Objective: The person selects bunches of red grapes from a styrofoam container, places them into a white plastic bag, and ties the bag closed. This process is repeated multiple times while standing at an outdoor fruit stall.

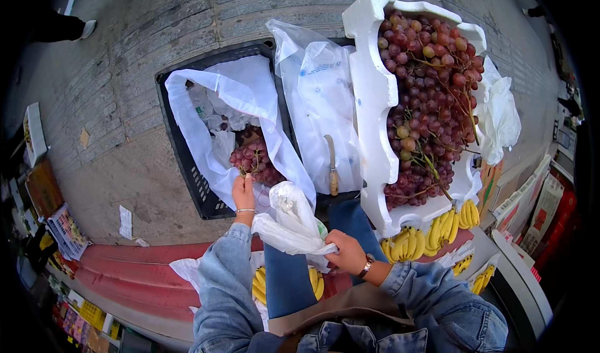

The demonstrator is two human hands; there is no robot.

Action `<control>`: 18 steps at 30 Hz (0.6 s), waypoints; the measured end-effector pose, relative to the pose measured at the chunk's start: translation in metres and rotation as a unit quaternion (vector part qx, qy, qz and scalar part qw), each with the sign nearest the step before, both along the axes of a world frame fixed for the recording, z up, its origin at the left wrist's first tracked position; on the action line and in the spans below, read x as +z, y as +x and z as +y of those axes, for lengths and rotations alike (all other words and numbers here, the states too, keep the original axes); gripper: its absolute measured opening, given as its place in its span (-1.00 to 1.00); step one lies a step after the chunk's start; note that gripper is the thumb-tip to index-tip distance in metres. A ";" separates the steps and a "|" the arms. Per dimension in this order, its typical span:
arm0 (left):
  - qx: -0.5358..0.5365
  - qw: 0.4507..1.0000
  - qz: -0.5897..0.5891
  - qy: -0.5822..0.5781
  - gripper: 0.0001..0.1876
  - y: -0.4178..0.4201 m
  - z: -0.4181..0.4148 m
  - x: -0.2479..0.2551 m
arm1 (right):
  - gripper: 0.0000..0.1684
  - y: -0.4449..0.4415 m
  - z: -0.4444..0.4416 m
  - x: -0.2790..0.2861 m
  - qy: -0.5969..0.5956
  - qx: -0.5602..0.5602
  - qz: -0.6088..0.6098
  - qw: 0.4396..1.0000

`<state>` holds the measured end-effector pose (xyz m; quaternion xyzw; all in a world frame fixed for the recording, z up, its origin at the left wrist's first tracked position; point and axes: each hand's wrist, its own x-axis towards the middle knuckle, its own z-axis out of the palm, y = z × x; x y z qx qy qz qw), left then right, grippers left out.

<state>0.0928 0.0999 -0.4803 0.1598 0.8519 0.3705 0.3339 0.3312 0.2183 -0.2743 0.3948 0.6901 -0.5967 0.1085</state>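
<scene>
My left hand pinches the stem end of a bunch of red grapes, which lies in a white cloth-like liner bag. That liner stands open inside a black plastic crate, with crumpled clear plastic wrapping beside the bunch. In my right hand is the edge of a white plastic bag, held low over my knees; its inside cannot be made out. A curved knife with a wooden handle rests on a clear printed plastic bag right of the liner.
A white foam box heaped with red grapes stands at the right. Several banana bunches lie along the red ledge near my legs. Crumpled white plastic hangs beyond the box. A passer-by's shoe shows at upper left.
</scene>
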 end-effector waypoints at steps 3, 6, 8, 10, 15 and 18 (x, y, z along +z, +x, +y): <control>0.049 0.996 -0.030 0.067 -0.78 -0.004 0.017 0.099 | -0.78 0.027 -0.001 0.018 -0.018 -0.035 -0.023 0.999; 0.036 0.994 0.002 0.106 -0.77 -0.013 0.045 0.203 | -0.75 0.051 -0.005 0.046 -0.034 -0.032 -0.026 0.999; 0.010 0.992 0.009 0.125 -0.76 -0.017 0.069 0.262 | -0.74 0.072 -0.009 0.062 -0.037 -0.041 -0.015 0.998; -0.015 0.991 -0.002 0.135 -0.74 -0.013 0.093 0.314 | -0.75 0.084 0.000 0.090 -0.042 -0.057 -0.010 0.997; -0.070 0.983 -0.031 0.168 -0.72 0.000 0.165 0.400 | -0.75 0.131 0.019 0.142 -0.006 -0.092 0.022 0.995; -0.093 0.974 -0.056 0.200 -0.72 0.031 0.227 0.433 | -0.73 0.164 0.031 0.162 0.006 -0.126 0.025 0.992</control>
